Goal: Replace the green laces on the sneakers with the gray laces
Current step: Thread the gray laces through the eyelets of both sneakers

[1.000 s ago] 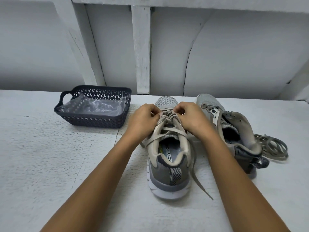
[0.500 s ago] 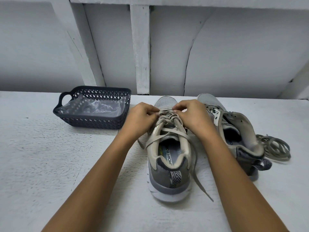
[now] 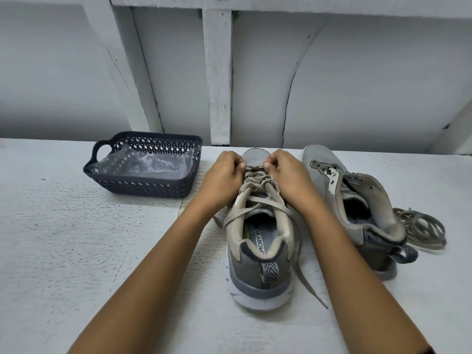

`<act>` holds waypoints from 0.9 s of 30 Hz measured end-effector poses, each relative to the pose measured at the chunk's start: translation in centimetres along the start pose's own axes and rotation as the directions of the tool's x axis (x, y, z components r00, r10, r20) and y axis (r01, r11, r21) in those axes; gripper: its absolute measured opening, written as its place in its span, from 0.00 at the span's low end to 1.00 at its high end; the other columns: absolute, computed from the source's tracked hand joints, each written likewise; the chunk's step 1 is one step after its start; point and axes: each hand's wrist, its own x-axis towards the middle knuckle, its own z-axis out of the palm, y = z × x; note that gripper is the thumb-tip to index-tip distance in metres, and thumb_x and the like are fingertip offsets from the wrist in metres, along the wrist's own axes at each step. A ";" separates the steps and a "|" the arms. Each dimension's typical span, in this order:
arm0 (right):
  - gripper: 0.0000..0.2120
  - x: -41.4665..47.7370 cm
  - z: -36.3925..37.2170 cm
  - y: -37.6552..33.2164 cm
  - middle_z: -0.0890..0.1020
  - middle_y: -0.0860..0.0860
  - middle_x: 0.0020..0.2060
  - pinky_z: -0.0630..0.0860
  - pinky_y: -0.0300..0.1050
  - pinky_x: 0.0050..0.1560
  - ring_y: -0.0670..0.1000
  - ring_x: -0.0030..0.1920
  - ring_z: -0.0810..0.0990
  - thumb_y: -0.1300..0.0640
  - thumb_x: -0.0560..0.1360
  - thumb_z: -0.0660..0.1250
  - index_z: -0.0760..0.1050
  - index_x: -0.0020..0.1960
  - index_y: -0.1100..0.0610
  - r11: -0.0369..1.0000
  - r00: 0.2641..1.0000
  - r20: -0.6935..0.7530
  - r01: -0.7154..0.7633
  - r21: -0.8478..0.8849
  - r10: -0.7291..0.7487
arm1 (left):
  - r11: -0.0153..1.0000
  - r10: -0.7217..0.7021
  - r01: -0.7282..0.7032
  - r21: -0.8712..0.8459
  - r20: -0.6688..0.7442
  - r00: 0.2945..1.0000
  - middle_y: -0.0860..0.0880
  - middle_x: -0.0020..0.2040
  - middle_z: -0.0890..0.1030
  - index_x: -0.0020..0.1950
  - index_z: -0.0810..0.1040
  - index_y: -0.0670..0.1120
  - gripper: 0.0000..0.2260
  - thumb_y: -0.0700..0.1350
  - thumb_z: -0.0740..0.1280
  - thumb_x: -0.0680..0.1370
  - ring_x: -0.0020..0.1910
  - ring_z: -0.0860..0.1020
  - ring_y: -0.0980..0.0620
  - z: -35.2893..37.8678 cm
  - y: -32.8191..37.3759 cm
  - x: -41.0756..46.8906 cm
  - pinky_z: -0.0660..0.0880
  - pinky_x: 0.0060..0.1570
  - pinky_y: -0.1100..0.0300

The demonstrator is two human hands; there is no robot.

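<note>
At the middle of the frame a sneaker [image 3: 258, 251] stands upright on the white surface [image 3: 63, 238], heel toward the bottom edge and toe toward the wall [image 3: 357, 85] at the top. A pale tan-grey lace [image 3: 258, 200] is threaded through its eyelets, crossing over the tongue, with one free end trailing down the sneaker's right side onto the surface toward the lower right. Both forearms come in from the bottom of the frame and meet over the front of this sneaker. The left hand [image 3: 222, 180] sits on the left side of the lacing with its fingers [image 3: 238, 162] curled in, pinching the lace at the row nearest the toe; the right hand [image 3: 288, 180] mirrors it on the right side, thumb and fingers curled and nipping the same stretch of lace. The two hands are close together, nearly touching above the toe cap. To the right of centre the second sneaker [image 3: 352, 195] leans over toward the right, its eyelets bare and its tongue hanging open. Just beside its heel, at the right of the frame, a loose lace [image 3: 421, 228] lies in a tangled coil on the surface; its exact colour is hard to tell, a dull grey-green. In the left-centre of the frame a dark openwork basket [image 3: 143, 187] with a handle sits on the surface, a crumpled clear plastic sheet [image 3: 150, 164] inside it.
</note>
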 end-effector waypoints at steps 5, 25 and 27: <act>0.10 0.2 0.0 0.4 0.79 0.58 0.55 0.67 0.46 0.57 0.56 0.57 0.75 0.62 0.78 0.59 0.77 0.55 0.61 0.994 0.996 -0.068 -0.047 0.098 0.053 | 0.996 -0.016 0.015 -0.093 -0.004 1.000 0.44 0.55 0.78 0.51 0.76 0.43 0.06 0.41 0.60 0.80 0.53 0.77 0.46 -0.5 -0.1 0.2 0.71 0.55 0.56; 0.05 0.3 0.2 0.3 0.76 0.55 0.53 0.68 0.49 0.51 0.57 0.53 0.73 0.60 0.80 0.54 0.68 0.50 0.56 1.000 1.000 0.008 0.000 -0.030 0.001 | 0.986 -0.071 0.078 -0.150 0.052 0.996 0.42 0.53 0.75 0.48 0.71 0.45 0.04 0.41 0.58 0.81 0.54 0.73 0.46 0.9 -0.4 1.2 0.65 0.49 0.60; 0.04 0.3 0.3 0.5 0.75 0.54 0.53 0.65 0.47 0.47 0.56 0.52 0.73 0.59 0.80 0.54 0.66 0.51 0.55 1.000 1.000 -0.010 0.026 -0.017 -0.026 | 0.976 -0.094 0.099 -0.195 0.034 0.995 0.40 0.55 0.77 0.51 0.73 0.42 0.06 0.41 0.58 0.81 0.55 0.74 0.44 1.0 -0.2 1.1 0.67 0.52 0.58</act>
